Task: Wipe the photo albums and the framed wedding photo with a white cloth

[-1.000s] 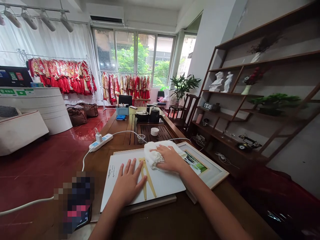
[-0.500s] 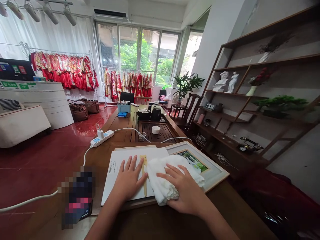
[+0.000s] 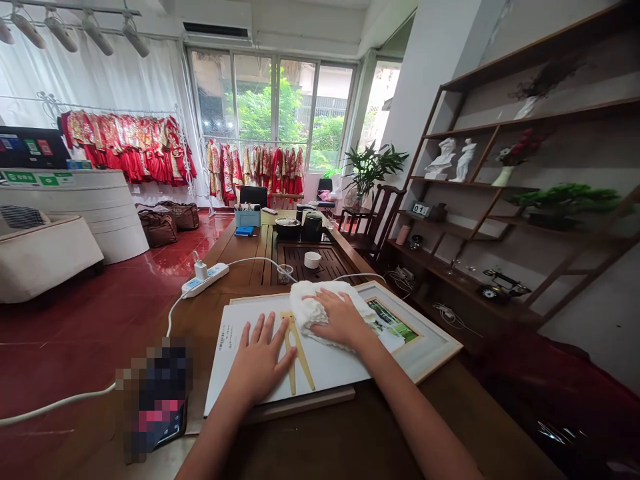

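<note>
My left hand lies flat with fingers spread on a white board, which has printed text and a barcode near its left edge. Beside its thumb is a pale yellow, forked piece with two long legs, flat on the board; my fingers cover part of its upper end. My right hand has its fingers bent over a bunched white towel, pressing it on the board's upper right part. Partly under the board and towel sits a white picture frame with a green picture.
A phone, partly blurred out, lies left of the board. Farther up the table stand a power strip with a white cable, a small glass and a tea tray with a white cup. Shelves rise on the right.
My right hand has pushed the towel away from me, up to the board's far edge. More of the yellow piece, including its second leg, now shows. My left hand has stayed in place.
</note>
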`<state>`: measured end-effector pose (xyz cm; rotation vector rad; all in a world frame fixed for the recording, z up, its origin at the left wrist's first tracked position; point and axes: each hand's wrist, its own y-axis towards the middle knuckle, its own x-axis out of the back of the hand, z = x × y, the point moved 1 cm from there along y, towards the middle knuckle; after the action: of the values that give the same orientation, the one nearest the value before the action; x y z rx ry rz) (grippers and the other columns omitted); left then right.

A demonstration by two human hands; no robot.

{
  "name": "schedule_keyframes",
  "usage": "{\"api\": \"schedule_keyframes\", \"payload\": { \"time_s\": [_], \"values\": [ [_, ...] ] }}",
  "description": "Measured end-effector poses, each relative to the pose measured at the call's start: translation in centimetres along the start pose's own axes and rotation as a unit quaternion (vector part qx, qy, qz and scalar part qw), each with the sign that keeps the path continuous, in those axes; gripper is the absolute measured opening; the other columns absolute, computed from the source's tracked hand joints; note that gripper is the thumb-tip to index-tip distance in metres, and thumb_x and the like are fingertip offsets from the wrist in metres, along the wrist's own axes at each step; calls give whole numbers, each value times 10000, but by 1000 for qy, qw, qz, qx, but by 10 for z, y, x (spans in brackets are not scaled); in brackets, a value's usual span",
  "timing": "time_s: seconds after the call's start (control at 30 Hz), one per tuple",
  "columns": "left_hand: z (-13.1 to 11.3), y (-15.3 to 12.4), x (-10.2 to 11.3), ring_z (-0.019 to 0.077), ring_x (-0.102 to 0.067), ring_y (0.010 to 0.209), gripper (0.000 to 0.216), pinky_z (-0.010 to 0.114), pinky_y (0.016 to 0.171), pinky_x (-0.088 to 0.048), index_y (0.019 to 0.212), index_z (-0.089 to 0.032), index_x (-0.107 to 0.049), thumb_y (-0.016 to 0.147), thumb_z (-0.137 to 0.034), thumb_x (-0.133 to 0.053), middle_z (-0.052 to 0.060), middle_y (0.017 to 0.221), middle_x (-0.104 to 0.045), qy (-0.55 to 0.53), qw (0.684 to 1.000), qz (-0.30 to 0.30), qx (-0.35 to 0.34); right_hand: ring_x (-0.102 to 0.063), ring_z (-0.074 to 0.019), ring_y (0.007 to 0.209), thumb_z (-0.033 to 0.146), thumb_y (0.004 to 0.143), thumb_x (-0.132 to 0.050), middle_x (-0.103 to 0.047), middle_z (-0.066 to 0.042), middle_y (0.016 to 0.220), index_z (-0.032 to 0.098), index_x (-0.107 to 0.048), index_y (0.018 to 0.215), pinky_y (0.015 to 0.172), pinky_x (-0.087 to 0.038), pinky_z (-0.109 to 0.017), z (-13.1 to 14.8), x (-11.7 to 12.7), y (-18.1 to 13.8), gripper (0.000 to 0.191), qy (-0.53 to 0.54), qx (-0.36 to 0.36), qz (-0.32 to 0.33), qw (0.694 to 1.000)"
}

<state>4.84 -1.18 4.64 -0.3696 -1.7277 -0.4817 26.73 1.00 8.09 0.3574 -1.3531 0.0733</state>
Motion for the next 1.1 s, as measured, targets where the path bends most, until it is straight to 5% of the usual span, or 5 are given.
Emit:
{"api": "schedule_keyframes", "payload": {
  "time_s": [0.5, 0.93, 1.1],
  "values": [
    [2, 0, -2, 289, -143, 1447, 636, 534, 1154, -117, 1498, -300, -246, 942, -609, -245, 73, 1563, -224, -11, 1000, -12, -4, -332, -300, 1371, 391, 698, -641, -508, -52, 1401, 346, -456, 1378, 1112, -117, -509, 27, 13, -89, 706, 21, 40, 44, 998],
    [2, 0, -3, 284, -144, 1447, 619, 541, 1150, -127, 1500, -315, -227, 949, -596, -242, 61, 1563, -222, -7, 1000, -9, -14, -353, -308, 1349, 435, 740, -611, -496, -67, 1413, 294, -480, 1365, 1103, -147, -516, 4, 2, -10, 654, -5, 22, 12, 1000],
    [0, 0, -1, 288, -152, 1446, 627, 537, 1151, -125, 1498, -298, -246, 946, -594, -261, 73, 1559, -230, -1, 1000, -9, -6, -336, -298, 1360, 437, 757, -605, -500, -60, 1410, 299, -447, 1389, 1105, -138, -521, 4, 2, -9, 665, -2, 24, 2, 1000]
  ]
}}
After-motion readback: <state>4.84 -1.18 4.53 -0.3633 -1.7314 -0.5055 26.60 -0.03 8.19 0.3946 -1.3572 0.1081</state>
